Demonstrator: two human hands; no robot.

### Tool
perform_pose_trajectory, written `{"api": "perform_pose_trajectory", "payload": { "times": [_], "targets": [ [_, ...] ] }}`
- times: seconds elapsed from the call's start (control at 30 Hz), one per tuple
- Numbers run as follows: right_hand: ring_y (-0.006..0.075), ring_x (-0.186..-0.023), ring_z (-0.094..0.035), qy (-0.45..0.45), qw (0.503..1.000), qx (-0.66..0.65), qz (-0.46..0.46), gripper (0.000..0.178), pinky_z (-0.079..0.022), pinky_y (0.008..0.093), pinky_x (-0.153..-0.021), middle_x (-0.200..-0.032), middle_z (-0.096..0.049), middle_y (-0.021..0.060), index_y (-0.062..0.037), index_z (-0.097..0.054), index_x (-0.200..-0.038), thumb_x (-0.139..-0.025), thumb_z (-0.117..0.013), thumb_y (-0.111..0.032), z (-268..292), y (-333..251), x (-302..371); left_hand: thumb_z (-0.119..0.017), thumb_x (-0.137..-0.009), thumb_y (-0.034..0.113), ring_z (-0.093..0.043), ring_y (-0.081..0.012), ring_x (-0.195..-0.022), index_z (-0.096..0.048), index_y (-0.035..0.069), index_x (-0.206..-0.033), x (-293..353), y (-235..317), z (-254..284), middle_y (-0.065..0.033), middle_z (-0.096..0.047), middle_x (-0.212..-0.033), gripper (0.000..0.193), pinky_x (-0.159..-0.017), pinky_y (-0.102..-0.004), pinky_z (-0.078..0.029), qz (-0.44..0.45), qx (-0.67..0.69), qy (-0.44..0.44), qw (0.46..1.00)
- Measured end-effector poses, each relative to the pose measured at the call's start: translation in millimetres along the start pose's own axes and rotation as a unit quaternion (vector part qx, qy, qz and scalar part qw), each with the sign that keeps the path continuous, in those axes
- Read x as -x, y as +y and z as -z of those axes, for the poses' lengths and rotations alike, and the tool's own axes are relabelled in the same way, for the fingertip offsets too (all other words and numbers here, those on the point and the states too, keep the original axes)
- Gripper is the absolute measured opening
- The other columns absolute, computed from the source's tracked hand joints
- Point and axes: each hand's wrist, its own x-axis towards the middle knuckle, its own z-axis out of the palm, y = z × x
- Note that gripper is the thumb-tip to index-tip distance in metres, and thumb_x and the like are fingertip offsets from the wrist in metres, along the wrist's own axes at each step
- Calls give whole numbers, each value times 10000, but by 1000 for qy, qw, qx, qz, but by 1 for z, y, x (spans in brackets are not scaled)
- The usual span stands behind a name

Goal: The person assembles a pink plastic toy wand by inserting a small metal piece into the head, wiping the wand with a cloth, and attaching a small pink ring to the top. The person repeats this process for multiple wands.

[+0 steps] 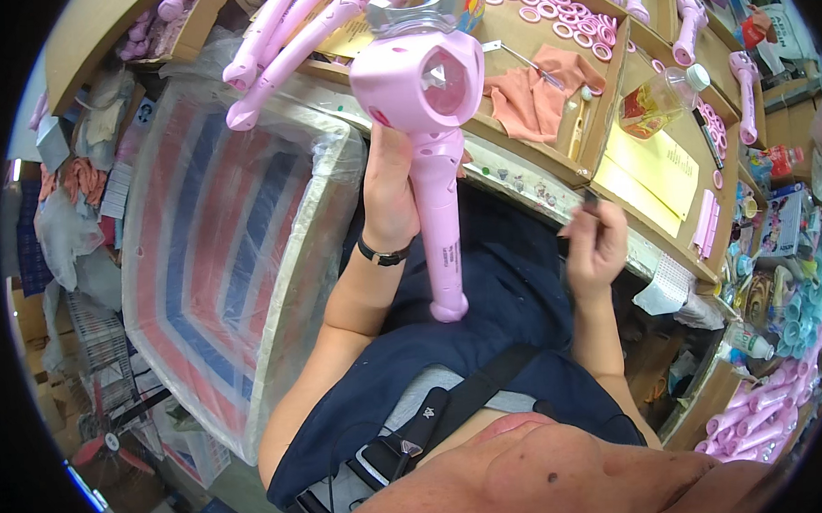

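Observation:
My left hand (392, 193) is wrapped round the neck of a pink plastic toy wand (442, 223), just under its bulky round head. The wand stands upright in front of me, handle end down, with a clear window in its head. A transparent piece sits on top of the head. My right hand (598, 244) is raised by the table edge, apart from the wand, with fingers curled in a pinch. A small dark thing shows at its fingertips, too small to name. Past the wand lies a salmon-coloured cloth (537, 90) in a cardboard tray (568, 167).
Several pink rings (594, 33) lie beyond the cloth. A clear bottle (648, 109) rests by yellow paper (650, 168) at the right. More pink wands (288, 60) lie at the far left. Left of me stands a plastic-wrapped striped panel (218, 247); pink parts (757, 416) are piled at lower right.

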Motion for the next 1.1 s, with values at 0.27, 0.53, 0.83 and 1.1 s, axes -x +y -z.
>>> {"api": "perform_pose_trajectory", "payload": {
  "times": [0.27, 0.53, 0.83, 1.1],
  "targets": [
    [160, -551, -558, -108, 979, -18, 171, 221, -441, 253, -454, -806, -583, 94, -36, -607, -901, -710, -696, 30, -81, -68, -41, -251, -939, 602, -571, -194, -775, -394, 5, -1294, 18, 11, -2, -166, -569, -1091, 710, -628, -311, -481, -52, 20, -15, 998],
    [160, -536, -518, -84, 985, -2, 148, 189, -419, 257, -442, -761, -570, 93, -23, -617, -873, -709, -694, 29, -84, -64, -37, -368, -952, 512, -592, -252, -1008, -340, 16, -1332, 19, 3, -5, -145, -527, -1196, 626, -851, -381, -500, -71, 79, -4, 994],
    [215, -617, -572, -93, 981, 20, 168, 212, -463, 302, -510, -769, -586, 93, -45, -630, -852, -672, -723, 14, -88, -66, -42, -384, -941, 517, -553, -246, -1109, -297, 41, -1380, 20, 7, -9, -130, -485, -1287, 654, -962, -425, -454, -96, 84, 18, 992],
    [225, -627, -581, -65, 988, 36, 136, 200, -466, 308, -511, -772, -591, 89, -44, -634, -841, -670, -721, 12, -86, -66, -43, -380, -937, 527, -501, -227, -1177, -279, 72, -1400, 19, 8, -7, -114, -450, -1329, 657, -978, -425, -440, -83, 87, -11, 993]
  ]
}}
